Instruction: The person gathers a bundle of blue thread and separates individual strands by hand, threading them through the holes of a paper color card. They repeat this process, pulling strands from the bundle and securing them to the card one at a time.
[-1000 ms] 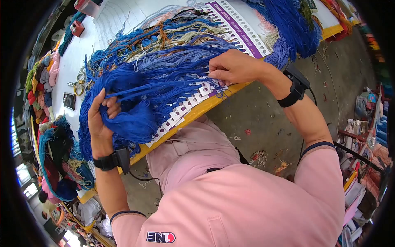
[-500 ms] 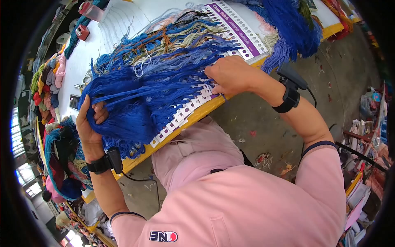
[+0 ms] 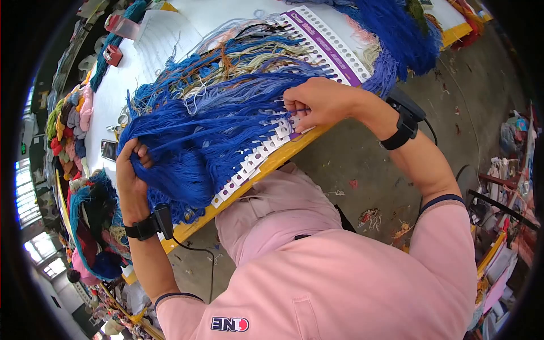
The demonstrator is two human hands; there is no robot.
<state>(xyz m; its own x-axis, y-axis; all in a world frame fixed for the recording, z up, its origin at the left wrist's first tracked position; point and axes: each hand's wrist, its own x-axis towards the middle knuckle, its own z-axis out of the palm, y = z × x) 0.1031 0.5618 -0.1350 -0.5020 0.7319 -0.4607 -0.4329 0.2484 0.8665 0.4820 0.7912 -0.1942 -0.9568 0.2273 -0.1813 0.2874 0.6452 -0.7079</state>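
My left hand [image 3: 133,173] is closed around the loose end of a thick bundle of bright blue thread [image 3: 187,170] at the table's left. My right hand [image 3: 320,105] pinches a strand of blue thread by the edge of white punched thread cards [image 3: 249,161]. From the holes of these cards, rows of blue thread run left across the table. Beyond them, a purple-and-white punched card [image 3: 323,42] carries multicoloured threads [image 3: 226,54]. My right fingertips partly cover the card holes and the strand's end.
The table [image 3: 266,170] has a yellow edge. A phone [image 3: 109,149], scissors [image 3: 121,122] and a small red box [image 3: 113,55] lie at the left. More blue skeins [image 3: 391,34] hang over the far right edge. Coloured yarn bundles [image 3: 71,122] are heaped beyond the left side.
My right fingers have curled into a pinch with a blue strand between them. My left hand still grips the blue bundle, its end pulled slightly differently. The view has shifted a little.
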